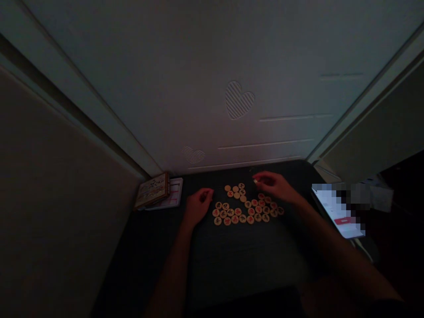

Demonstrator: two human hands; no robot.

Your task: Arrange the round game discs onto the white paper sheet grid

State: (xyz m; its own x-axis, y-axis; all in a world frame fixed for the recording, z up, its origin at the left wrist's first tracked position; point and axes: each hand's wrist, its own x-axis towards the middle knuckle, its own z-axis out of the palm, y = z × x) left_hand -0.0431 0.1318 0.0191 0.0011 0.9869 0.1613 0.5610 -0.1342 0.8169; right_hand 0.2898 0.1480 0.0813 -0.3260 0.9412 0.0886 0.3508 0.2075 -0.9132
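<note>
Round wooden Chinese chess pieces [235, 219] with red or black characters lie flat on the dark table, several of them packed in rough rows. Behind these is a looser cluster, where a few pieces [236, 195] show a blank face. My right hand [270, 183] is above the table at the back right of the cluster, its fingertips pinching a small pale Chinese chess piece [255, 181]. To the left of the pieces rests my left hand [198, 204], fingers curled together; whatever they hold, if anything, is hidden.
A wooden box with a printed lid [153, 191] lies on a white tray with pink lines [174, 194] at the back left. On the right a lit screen [341, 216] stands by the table's edge, with a cable below. A pale panel with embossed hearts [239, 100] rises behind the table.
</note>
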